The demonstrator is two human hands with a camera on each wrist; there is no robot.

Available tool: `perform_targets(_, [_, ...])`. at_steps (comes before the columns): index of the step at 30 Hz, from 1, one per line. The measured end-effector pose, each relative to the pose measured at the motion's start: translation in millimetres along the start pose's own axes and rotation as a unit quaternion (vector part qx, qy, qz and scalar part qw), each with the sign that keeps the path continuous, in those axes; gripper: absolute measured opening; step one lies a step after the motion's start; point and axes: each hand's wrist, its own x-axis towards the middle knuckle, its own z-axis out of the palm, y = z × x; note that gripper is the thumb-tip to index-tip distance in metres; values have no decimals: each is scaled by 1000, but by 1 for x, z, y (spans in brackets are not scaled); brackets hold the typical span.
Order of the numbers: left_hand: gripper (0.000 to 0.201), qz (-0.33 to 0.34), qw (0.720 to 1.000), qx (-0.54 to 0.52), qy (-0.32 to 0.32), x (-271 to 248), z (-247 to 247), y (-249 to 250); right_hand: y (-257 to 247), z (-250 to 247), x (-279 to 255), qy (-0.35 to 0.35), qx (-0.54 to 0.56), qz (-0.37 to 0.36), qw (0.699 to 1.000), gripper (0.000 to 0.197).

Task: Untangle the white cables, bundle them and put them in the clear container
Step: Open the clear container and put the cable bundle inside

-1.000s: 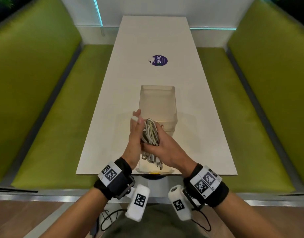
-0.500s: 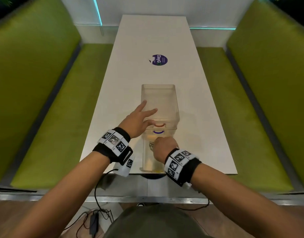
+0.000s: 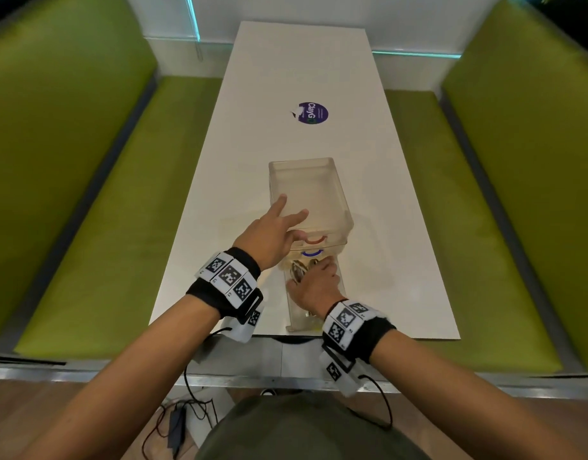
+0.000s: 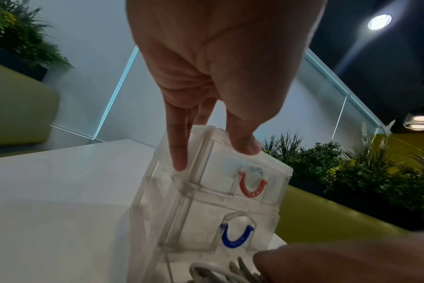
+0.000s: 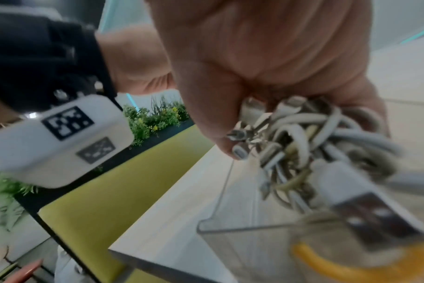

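A clear container (image 3: 322, 190) of stacked drawers stands on the white table (image 3: 219, 194), with its lowest drawer (image 3: 341, 287) pulled out toward me. My left hand (image 3: 272, 234) rests on the container's top, fingers (image 4: 179, 153) straight and thumb at the front edge above the red handle (image 4: 251, 188). My right hand (image 3: 314, 287) grips the bundle of white cables (image 5: 303, 134) and holds it down inside the open drawer, just below the blue handle (image 4: 235, 239). Several plugs stick out of the bundle. The drawer's yellow handle (image 5: 339, 268) shows blurred at the front.
A round purple sticker (image 3: 311, 113) lies on the table beyond the container. Green benches (image 3: 86, 227) run along both sides of the table. The open drawer reaches the table's near edge (image 3: 219, 333). Black wires (image 3: 176, 423) lie on the floor below.
A second ago both hands held the cable bundle above the drawer. The left hand let go and moved onto the container's top; the right hand lowered the bundle into the open drawer.
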Motion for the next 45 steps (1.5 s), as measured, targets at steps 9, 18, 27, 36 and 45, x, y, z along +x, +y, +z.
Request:
perform_targets(9, [43, -10, 1000, 1, -15, 2, -2, 1, 52, 9, -36, 19, -99, -294, 950, 75])
perform_targets(18, [43, -15, 999, 9, -29, 0, -5, 2, 64, 22, 1, -8, -132, -341, 931, 65])
perform_targets(27, [43, -20, 999, 13, -41, 1, -9, 4, 43, 28, 13, 72, -90, -262, 958, 67])
perform_targets(36, [42, -25, 999, 4, -40, 4, -6, 1, 65, 12, -36, 109, -156, -272, 943, 74])
perform_targets(45, [43, -14, 999, 15, -35, 7, 0, -2, 66, 36, -41, -21, -171, -316, 933, 101])
